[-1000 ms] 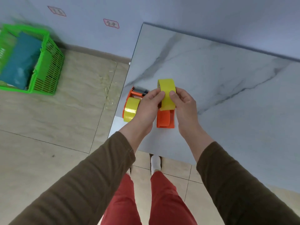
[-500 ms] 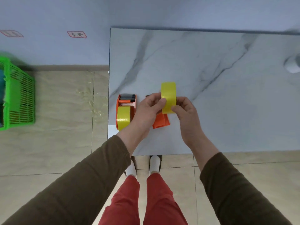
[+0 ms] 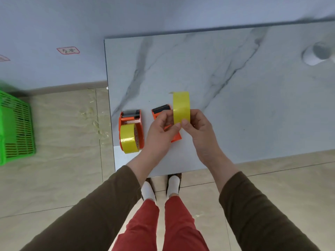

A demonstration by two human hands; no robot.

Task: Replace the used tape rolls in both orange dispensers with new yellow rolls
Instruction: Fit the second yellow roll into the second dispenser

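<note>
Both hands hold 1 yellow roll [image 3: 181,107] upright on its edge above the marbled worktop [image 3: 235,98]. The left hand [image 3: 161,132] pinches its near rim from the left, and the right hand [image 3: 199,127] grips it from the right. A small loose tape end sticks out at the top. Just under the left hand lies an empty orange dispenser [image 3: 165,122]. Near the worktop's left edge, a second orange dispenser [image 3: 130,130] carries its own yellow roll. A green basket [image 3: 15,129] sits on the floor, well apart.

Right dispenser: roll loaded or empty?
Not loaded. The yellow roll is held in the air by both hands, above the right dispenser; no roll shows in it, though hands cover part.
</note>
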